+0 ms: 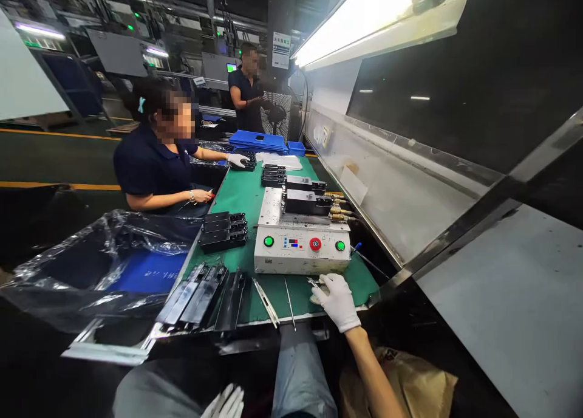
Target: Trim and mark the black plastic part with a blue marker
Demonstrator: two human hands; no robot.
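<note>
My right hand (337,301), in a white glove, rests on the green table mat in front of the white machine (300,254). Its fingers curl over a small greyish thing, too unclear to name, with a thin metal piece (313,282) at the fingertips. Low in the view, near my lap, my left hand (225,402) is gloved too, its fingers stretched out and holding nothing. Between the hands on the mat lie tweezers (266,302) and a thin metal rod (290,304). Left of them lie long black parts (200,296), some in clear plastic.
On the machine sit black housings (307,202) beside brass fittings (339,210). More black parts (223,231) are stacked left of it. A co-worker (157,154) sits at the table's left side; another person (246,87) stands behind. A plastic-lined blue box (148,271) stands at left.
</note>
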